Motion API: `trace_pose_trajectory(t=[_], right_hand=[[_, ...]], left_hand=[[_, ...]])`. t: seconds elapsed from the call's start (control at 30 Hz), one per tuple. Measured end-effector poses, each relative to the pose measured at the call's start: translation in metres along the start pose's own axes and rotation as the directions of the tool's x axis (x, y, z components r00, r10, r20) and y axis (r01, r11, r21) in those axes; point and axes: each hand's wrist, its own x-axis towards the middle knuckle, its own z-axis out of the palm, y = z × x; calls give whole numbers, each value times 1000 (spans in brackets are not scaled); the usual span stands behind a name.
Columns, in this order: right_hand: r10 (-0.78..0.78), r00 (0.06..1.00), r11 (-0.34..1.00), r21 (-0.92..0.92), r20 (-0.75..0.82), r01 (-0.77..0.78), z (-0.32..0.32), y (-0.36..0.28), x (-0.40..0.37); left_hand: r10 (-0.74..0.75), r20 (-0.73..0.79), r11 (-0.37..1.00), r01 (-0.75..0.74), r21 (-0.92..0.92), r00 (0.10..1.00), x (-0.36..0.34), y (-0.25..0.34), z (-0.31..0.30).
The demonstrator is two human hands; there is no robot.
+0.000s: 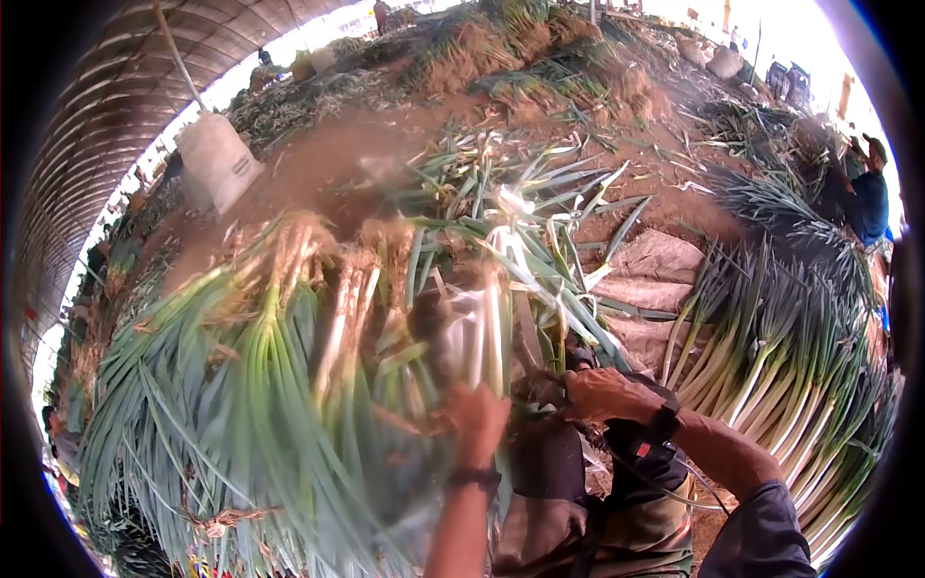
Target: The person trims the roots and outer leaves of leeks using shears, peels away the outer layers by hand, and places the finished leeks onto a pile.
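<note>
My left hand (477, 422) is closed around the lower part of some long green onions (493, 332), whose white stalks rise upright above my fingers. A blurred, whitish filmy patch shows beside these stalks. Just to the right, my right hand (615, 395) has its fingers curled by a dark thing in front of my lap; I cannot tell what it grips. To the left of my left hand lie green onion bunches (275, 328) with brown roots at the top and green leaves hanging towards me. Trimmed leaves (568, 289) lie scattered beyond my hands.
On the right a row of cleaned green onions (771, 376) lies next to brown sacking (655, 275). A white sack (217, 159) with a pole stands at the far left. More onion heaps (540, 58) cover the ground behind. A person (869, 197) in dark clothes is at the right edge.
</note>
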Motion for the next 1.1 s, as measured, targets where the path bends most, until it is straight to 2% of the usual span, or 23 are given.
trace_pose_trajectory(t=[0.03,0.1,0.13,0.17,0.2,0.23,0.3,0.37,0.43,0.47,0.57,0.6,0.63,0.7,0.73,0.8,0.9,0.93,1.0,1.07,1.1], right_hand=[[-2,1000,1000,-9,14,2,4,3,2],[-2,999,1000,-24,37,3,9,11,4],[52,991,999,7,125,-54,5,9,5],[35,996,999,19,88,-36,3,10,2],[14,999,999,29,51,-15,0,7,-2],[-9,1000,999,38,12,9,-4,3,-5],[-5,997,999,54,76,1,-22,-12,-10],[-39,998,999,26,-48,40,-25,-14,-5],[-115,930,993,-51,-350,104,-15,-8,5],[-54,953,997,41,-300,69,-23,-9,7],[-101,870,960,182,-482,213,-48,-22,22],[-114,834,923,254,-539,290,-57,-29,27],[-126,794,875,312,-594,371,-65,-35,31],[-59,811,784,476,-582,398,-69,-32,54],[-68,801,688,553,-594,469,-70,-30,64],[-102,790,518,646,-604,561,-68,-25,82],[-128,841,436,732,-525,523,-62,-18,100],[-163,825,331,757,-542,563,-61,-22,102],[-142,825,460,701,-547,544,-63,-31,97],[-176,838,225,808,-517,545,-62,-34,95],[-195,843,102,844,-502,526,-59,-34,95]], left_hand=[[-7,17,999,6,42,1000,3,1,2],[-29,97,997,35,-71,995,8,-4,0],[-31,163,972,67,-223,986,10,-13,-12],[-22,230,925,107,-365,973,12,-18,-21],[-61,89,904,93,-418,994,6,-20,-25],[-65,110,898,107,-426,992,7,-24,-31],[-76,147,885,135,-446,986,7,-33,-51],[-46,120,864,100,-494,992,0,-37,-74],[-35,137,805,109,-583,990,-10,-38,-98],[-2,132,809,79,-582,991,-15,-39,-107],[86,-56,804,-102,-586,995,-41,-44,-116],[196,-204,814,-274,-512,959,-48,-54,-99],[194,-163,834,-250,-492,967,-54,-53,-98],[190,-79,869,-206,-451,978,-67,-47,-99],[160,-98,814,-187,-549,982,-76,-43,-101],[166,-216,650,-272,-709,962,-85,-49,-80],[226,-3,582,-137,-802,974,-96,-68,-67],[255,-6,654,-177,-735,967,-100,-66,-81],[273,-14,752,-222,-621,962,-109,-54,-122],[323,-264,644,-416,-642,909,-109,-72,-78],[315,-275,630,-416,-655,909,-110,-72,-74]])
